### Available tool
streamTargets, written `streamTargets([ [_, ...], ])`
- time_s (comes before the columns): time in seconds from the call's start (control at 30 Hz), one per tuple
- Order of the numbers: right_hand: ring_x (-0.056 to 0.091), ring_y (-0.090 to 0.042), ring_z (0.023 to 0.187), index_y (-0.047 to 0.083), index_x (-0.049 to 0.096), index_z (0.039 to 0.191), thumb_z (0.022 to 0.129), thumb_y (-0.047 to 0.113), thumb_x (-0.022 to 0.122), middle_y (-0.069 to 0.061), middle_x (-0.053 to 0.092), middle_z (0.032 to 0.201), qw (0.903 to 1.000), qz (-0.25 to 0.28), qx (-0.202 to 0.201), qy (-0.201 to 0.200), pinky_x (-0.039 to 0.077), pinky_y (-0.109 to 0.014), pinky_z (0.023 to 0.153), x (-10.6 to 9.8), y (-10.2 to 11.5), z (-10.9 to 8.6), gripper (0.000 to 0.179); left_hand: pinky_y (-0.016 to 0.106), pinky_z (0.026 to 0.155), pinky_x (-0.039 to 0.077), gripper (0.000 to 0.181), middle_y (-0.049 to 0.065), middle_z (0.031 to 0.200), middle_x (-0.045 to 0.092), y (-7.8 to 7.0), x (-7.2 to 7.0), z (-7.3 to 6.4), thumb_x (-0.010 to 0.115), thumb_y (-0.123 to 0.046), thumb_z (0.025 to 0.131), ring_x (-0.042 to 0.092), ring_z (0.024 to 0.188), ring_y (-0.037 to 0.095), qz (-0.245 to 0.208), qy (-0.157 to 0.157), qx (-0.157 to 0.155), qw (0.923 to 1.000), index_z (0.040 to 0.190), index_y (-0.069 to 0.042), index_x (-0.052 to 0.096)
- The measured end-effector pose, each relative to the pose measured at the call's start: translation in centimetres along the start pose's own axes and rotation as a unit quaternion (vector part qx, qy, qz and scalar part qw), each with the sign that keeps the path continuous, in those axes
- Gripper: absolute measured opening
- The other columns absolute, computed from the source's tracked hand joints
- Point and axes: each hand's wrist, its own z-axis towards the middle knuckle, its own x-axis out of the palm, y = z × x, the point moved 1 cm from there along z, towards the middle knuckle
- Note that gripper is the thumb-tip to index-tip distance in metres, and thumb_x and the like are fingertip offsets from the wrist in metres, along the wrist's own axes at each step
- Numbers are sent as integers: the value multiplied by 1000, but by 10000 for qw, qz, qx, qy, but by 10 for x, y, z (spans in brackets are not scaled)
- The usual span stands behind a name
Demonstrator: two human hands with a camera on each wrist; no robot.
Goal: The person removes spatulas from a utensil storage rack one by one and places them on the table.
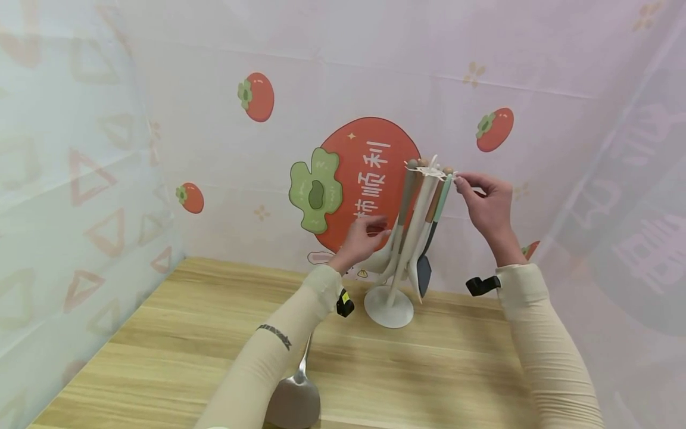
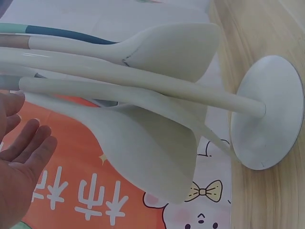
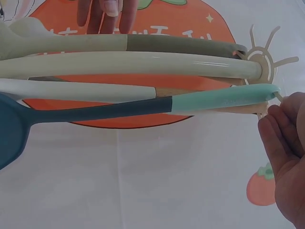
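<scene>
A white utensil rack (image 1: 397, 317) stands on a round base near the back wall, with several kitchen utensils hanging from its top ring of hooks (image 3: 286, 62). My right hand (image 1: 490, 205) is at the top right of the ring, thumb and forefinger pinching the tip of a hook. On that hook hangs a spatula (image 3: 95, 114) with a mint-green handle and dark blue head. My left hand (image 1: 361, 241) is held at the rack's left side, fingers loosely extended and holding nothing. Close to it hang a white spatula (image 2: 143, 148) and a grey-handled utensil (image 3: 176, 44).
A metal wok spatula (image 1: 295, 402) lies on the wooden table (image 1: 214, 310) at the front, its handle partly behind my left sleeve. Cloth printed with persimmons (image 1: 259, 98) hangs behind the table and along both sides.
</scene>
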Motion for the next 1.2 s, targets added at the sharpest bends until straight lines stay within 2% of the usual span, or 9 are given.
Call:
streamTargets([
  [0.27, 67, -4, 81, -11, 73, 109, 98, 6, 65, -2, 75, 93, 10000, 8, 12, 2, 52, -8, 76, -1, -2, 3, 22, 36, 104, 52, 44, 20, 136, 63, -3, 4, 4, 64, -15, 101, 62, 124, 28, -68, -73, 154, 9998, 142, 0, 57],
  [0.63, 68, -2, 81, -11, 73, 110, 98, 6, 65, -9, 76, 95, 10000, 12, 62, 45, 53, -8, 77, -2, -6, 6, 22, 32, 102, 53, 40, 12, 127, 69, -11, 11, 9, 66, -13, 100, 66, 119, 25, -241, -172, 270, 9992, 138, -4, 62],
  [0.8, 69, -2, 82, -12, 73, 109, 98, 6, 65, -4, 75, 94, 9999, 18, 48, 122, 53, -9, 78, -2, -6, 7, 22, 29, 99, 54, 36, 11, 125, 70, -12, 14, 12, 66, -12, 99, 67, 116, 22, -310, -306, 313, 9986, 135, -6, 65],
  [1.0, 69, -1, 83, -12, 73, 109, 99, 6, 64, -5, 76, 95, 9997, -4, 78, 228, 52, -8, 79, -2, -6, 9, 22, 29, 99, 55, 36, 10, 123, 70, -14, 14, 13, 67, -13, 99, 68, 115, 21, -336, -458, 436, 9974, 134, -6, 66],
  [1.2, 68, 1, 83, -11, 73, 110, 99, 7, 65, 4, 74, 92, 9994, 1, 132, 316, 52, -8, 79, -2, -10, 11, 23, 29, 95, 56, 33, 11, 118, 72, -18, 16, 15, 69, -15, 98, 69, 110, 21, -238, -735, 486, 9958, 129, -3, 69],
])
